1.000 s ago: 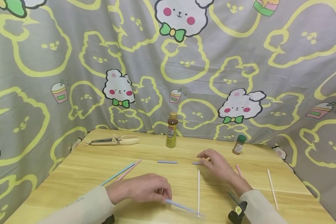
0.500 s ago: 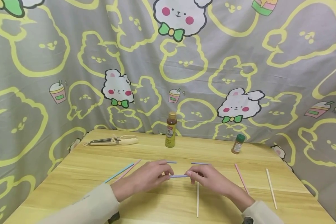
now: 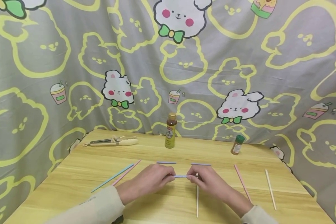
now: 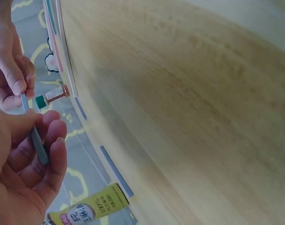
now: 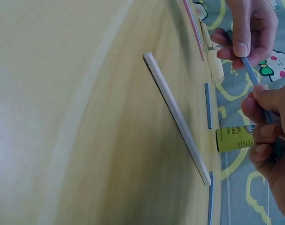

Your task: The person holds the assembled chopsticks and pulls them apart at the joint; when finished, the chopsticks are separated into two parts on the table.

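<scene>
Between both hands, just above the middle of the table, a thin blue stick (image 3: 180,176) is held level. My left hand (image 3: 152,180) pinches one part of it and my right hand (image 3: 214,182) pinches another, with a short stretch showing between. In the left wrist view the end of the blue stick (image 4: 39,147) pokes out past the fingers of my left hand. Beyond the hands lie two short blue pieces (image 3: 166,162), apart and in line. A white stick (image 3: 197,200) runs toward me below my right hand, which hides its far end.
On the left are a light blue stick (image 3: 112,178) and a pink stick (image 3: 127,172). Another pink stick (image 3: 242,182) and a white stick (image 3: 270,189) lie right. Behind stand tongs (image 3: 112,142), an oil bottle (image 3: 170,132) and a green-capped jar (image 3: 237,145) before a patterned curtain.
My left hand has brought the blue stick up and inward from near the table's front. My right hand has come from the far short piece and taken hold of the stick too.
</scene>
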The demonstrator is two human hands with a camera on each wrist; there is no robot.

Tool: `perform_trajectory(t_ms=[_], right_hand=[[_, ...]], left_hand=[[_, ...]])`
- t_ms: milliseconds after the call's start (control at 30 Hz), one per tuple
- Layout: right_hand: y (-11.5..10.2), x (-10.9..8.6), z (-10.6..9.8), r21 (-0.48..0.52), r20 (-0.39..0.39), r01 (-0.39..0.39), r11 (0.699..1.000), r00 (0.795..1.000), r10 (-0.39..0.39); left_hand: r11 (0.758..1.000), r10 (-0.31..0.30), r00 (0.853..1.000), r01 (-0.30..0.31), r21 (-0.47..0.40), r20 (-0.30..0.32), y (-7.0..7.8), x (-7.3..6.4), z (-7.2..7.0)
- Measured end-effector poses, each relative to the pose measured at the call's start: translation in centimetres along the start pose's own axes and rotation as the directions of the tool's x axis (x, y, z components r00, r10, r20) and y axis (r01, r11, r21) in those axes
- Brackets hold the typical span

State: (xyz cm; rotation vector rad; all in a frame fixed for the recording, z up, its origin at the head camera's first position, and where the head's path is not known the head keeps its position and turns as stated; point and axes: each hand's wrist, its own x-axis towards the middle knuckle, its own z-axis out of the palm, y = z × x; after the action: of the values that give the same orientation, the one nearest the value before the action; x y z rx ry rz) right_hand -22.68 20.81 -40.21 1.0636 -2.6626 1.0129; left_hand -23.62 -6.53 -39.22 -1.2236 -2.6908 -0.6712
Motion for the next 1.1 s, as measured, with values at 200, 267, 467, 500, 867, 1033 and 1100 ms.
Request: perform_trajectory(t_ms=[200, 267, 467, 500, 867, 1033, 1100], right_hand=[[1.7, -1.6, -2.0, -0.061, -0.116, -0.168, 0.984, 0.980, 0.160], [2.7, -2.4, -3.1, -0.043, -0.158, -0.234, 0.971, 0.961, 0.225], [5.2, -3.5, -4.4, -0.021, -0.187, -0.280, 0.960, 0.944, 0.271], [5.5, -3.4, -4.2, -0.045, -0.200, -0.271, 0.962, 0.946, 0.257], [7.0, -0.6, -1.6, -0.189, -0.214, -0.300, 0.935, 0.942, 0.259], [6.8, 0.4, -0.8, -0.213, -0.183, -0.331, 0.919, 0.938, 0.295], [6.8, 0.5, -0.6, -0.226, -0.179, -0.343, 0.912, 0.935, 0.307]], left_hand=[[0.998, -0.049, 0.999, 0.050, 0.032, -0.018, -2.2, -1.3, -1.4], [0.997, -0.073, 0.997, 0.073, 0.028, -0.019, -3.3, -1.9, -1.9], [0.994, -0.078, 0.997, 0.079, 0.076, -0.015, -4.9, -1.5, -2.3], [0.993, -0.076, 0.997, 0.077, 0.089, -0.014, -5.0, -1.2, -2.2], [0.986, -0.090, 0.995, 0.085, 0.147, 0.029, -4.6, 1.8, 0.1], [0.982, -0.097, 0.995, 0.089, 0.169, 0.037, -4.4, 2.8, 0.6], [0.981, -0.102, 0.994, 0.094, 0.170, 0.036, -4.4, 3.1, 0.7]])
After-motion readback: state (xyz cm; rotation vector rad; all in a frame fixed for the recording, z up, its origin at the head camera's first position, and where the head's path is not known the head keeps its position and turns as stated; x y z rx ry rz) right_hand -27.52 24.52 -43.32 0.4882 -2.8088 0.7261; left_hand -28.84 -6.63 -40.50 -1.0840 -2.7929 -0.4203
